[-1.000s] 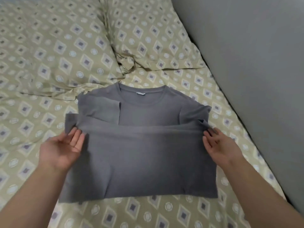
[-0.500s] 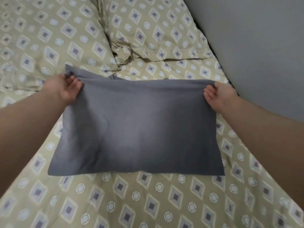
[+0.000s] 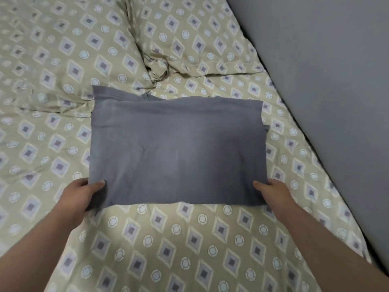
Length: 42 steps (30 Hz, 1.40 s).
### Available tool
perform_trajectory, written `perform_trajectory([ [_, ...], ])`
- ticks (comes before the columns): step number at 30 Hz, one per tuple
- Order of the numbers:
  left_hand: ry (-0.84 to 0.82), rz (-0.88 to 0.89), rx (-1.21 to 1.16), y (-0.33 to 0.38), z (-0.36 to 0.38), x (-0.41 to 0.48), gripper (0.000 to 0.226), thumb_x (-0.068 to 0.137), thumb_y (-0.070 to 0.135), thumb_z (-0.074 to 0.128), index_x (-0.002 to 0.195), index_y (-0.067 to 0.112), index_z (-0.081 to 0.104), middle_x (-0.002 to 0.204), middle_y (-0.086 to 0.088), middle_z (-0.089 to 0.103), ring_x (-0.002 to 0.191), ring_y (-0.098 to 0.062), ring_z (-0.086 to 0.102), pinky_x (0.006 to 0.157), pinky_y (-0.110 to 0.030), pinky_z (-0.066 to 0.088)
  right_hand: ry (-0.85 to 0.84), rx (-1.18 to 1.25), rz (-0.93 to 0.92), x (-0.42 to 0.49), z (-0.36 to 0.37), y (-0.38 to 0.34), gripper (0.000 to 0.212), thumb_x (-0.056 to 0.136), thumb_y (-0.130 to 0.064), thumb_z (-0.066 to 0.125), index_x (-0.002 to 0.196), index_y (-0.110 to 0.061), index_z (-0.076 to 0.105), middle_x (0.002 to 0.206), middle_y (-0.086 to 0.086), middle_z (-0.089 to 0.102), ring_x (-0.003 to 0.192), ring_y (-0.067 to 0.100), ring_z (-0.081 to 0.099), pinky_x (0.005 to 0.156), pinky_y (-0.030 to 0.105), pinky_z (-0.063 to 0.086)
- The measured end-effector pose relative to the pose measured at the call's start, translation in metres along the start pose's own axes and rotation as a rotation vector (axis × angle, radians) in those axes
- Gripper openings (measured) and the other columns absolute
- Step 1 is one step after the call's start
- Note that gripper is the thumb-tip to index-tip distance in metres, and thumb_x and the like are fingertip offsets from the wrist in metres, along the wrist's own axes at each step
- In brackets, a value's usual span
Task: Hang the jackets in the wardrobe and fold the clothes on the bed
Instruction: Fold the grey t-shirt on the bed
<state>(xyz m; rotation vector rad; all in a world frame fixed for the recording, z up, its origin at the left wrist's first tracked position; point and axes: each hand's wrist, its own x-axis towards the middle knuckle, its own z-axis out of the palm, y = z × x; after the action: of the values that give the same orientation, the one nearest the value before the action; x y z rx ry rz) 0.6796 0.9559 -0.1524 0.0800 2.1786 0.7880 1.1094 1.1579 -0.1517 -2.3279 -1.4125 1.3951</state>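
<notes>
The person's bare left forearm (image 3: pixel 42 239) and bare right forearm (image 3: pixel 328 245) show uncovered skin from the near edge of the view up to the wrists. The left hand (image 3: pixel 83 193) and right hand (image 3: pixel 274 192) are likewise bare; each shows its back and a thumb, other fingers hidden.

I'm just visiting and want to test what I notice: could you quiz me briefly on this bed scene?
1. True or false: the grey shirt lies folded on the patterned sheet.
2. Where do the left hand and right hand grip it? A) far corners B) near corners C) collar
3. What lies beyond the shirt, matching the sheet?
Key: 1 true; 2 B; 3 a pillow.
</notes>
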Motion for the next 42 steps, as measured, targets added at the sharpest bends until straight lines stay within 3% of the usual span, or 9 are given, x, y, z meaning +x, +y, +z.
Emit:
perform_trajectory([
  [7, -0.050, 0.044, -0.166, 0.021, -0.020, -0.039, 0.011, 0.101, 0.006, 0.051, 0.111, 0.003, 0.054, 0.108, -0.021, 0.061, 0.077, -0.030, 0.060, 0.068, -0.040, 0.049, 0.053, 0.216, -0.060, -0.029, -0.029, -0.024, 0.010, 0.092, -0.016, 0.062, 0.100, -0.011, 0.059, 0.109, 0.016, 0.065, 0.090, 0.031, 0.062, 0.082, 0.044, 0.051],
  [11, 0.028, 0.137, -0.561, 0.040, -0.055, -0.078, 0.055, 0.094, 0.005, 0.055, 0.143, 0.028, 0.044, 0.109, -0.009, 0.062, 0.075, -0.022, 0.058, 0.061, -0.032, 0.047, 0.077, 0.455, -0.163, -0.084, -0.064, -0.048, 0.018, 0.092, -0.022, 0.067, 0.109, -0.025, 0.062, 0.108, 0.002, 0.065, 0.093, 0.022, 0.065, 0.070, 0.037, 0.055],
  [16, -0.114, 0.269, -0.929, 0.044, -0.129, -0.117, 0.033, 0.096, 0.018, 0.051, 0.090, 0.033, 0.080, 0.099, 0.007, 0.073, 0.083, -0.005, 0.072, 0.071, -0.022, 0.060, -0.232, 0.989, -0.190, -0.175, -0.123, -0.057, 0.008, 0.083, -0.021, 0.072, 0.076, -0.020, 0.075, 0.081, 0.000, 0.068, 0.070, 0.012, 0.065, 0.061, 0.026, 0.051],
  [21, -0.418, 0.339, -1.155, 0.053, -0.154, -0.132, 0.030, 0.064, 0.018, 0.075, 0.092, 0.011, 0.081, 0.128, -0.008, 0.067, 0.118, -0.020, 0.065, 0.093, -0.033, 0.055, -0.493, 1.277, -0.286, -0.216, -0.147, -0.053, 0.044, 0.067, -0.017, 0.062, 0.109, -0.010, 0.075, 0.126, 0.010, 0.068, 0.120, 0.027, 0.064, 0.094, 0.037, 0.053],
  [25, -0.493, 0.244, -1.156, 0.065, -0.132, -0.144, 0.059, 0.032, 0.009, 0.082, 0.091, 0.002, 0.073, 0.125, -0.019, 0.066, 0.117, -0.030, 0.065, 0.095, -0.048, 0.050, -0.497, 1.269, -0.214, -0.201, -0.129, -0.057, 0.079, 0.069, -0.015, 0.053, 0.147, -0.005, 0.043, 0.141, 0.015, 0.057, 0.130, 0.030, 0.055, 0.105, 0.046, 0.043],
  [28, -0.426, 0.098, -1.111, 0.061, -0.106, -0.135, 0.092, 0.022, 0.006, 0.083, 0.110, 0.003, 0.058, 0.125, -0.017, 0.067, 0.116, -0.027, 0.065, 0.092, -0.047, 0.050, -0.447, 1.246, -0.073, -0.173, -0.105, -0.050, 0.050, 0.078, -0.014, 0.048, 0.127, -0.004, 0.055, 0.140, 0.019, 0.057, 0.133, 0.032, 0.051, 0.098, 0.047, 0.045],
  [32, -0.293, -0.097, -1.030, 0.050, -0.072, -0.106, 0.049, 0.093, 0.003, 0.045, 0.142, -0.001, 0.041, 0.142, -0.017, 0.053, 0.133, -0.030, 0.049, 0.102, -0.047, 0.045, -0.370, 1.121, 0.098, -0.135, -0.070, -0.044, 0.052, 0.093, -0.012, 0.040, 0.145, -0.008, 0.039, 0.142, 0.016, 0.053, 0.138, 0.031, 0.043, 0.098, 0.046, 0.045],
  [38, -0.271, -0.082, -0.832, 0.076, -0.044, -0.046, 0.032, 0.102, 0.013, 0.034, 0.130, 0.005, 0.050, 0.139, -0.009, 0.046, 0.133, -0.023, 0.044, 0.111, -0.042, 0.040, -0.298, 0.919, 0.059, -0.070, -0.039, -0.067, 0.055, 0.094, -0.013, 0.044, 0.148, -0.010, 0.037, 0.140, 0.007, 0.052, 0.132, 0.025, 0.047, 0.102, 0.040, 0.044],
  [42, -0.154, -0.024, -0.385, 0.035, -0.042, -0.038, 0.016, 0.101, 0.007, 0.041, 0.099, 0.006, 0.057, 0.102, -0.010, 0.059, 0.082, -0.018, 0.065, 0.072, -0.027, 0.050, -0.058, 0.273, 0.021, -0.056, -0.017, -0.034, 0.035, 0.082, -0.019, 0.055, 0.116, -0.012, 0.056, 0.111, 0.011, 0.060, 0.084, 0.024, 0.057, 0.071, 0.036, 0.046],
])
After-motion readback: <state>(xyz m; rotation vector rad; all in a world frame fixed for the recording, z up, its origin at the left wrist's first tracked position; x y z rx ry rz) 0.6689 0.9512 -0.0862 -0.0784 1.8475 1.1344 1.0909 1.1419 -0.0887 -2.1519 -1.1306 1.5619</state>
